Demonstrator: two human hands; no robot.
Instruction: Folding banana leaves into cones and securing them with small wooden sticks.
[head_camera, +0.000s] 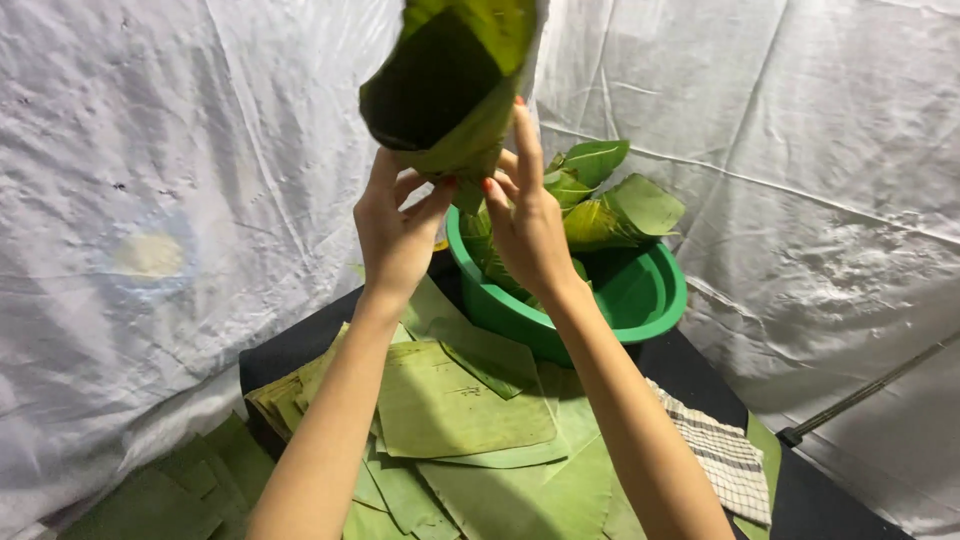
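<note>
Both my hands are raised in front of me, pinching the narrow bottom of a green leaf rolled into a cone (450, 80). My left hand (395, 230) grips the cone's tip from the left. My right hand (528, 215) holds it from the right, one finger stretched up along the leaf. The cone's dark open mouth tilts to the left. Directly behind my hands stands a green plastic basin (650, 295) with several folded leaf cones (600, 200) in it.
Flat cut green leaves (470, 420) lie stacked on a dark table (290, 350) below my arms. A checked cloth (725, 460) lies at the right. More leaves (180, 490) rest on the floor at lower left. White sheeting (150, 200) covers the surroundings.
</note>
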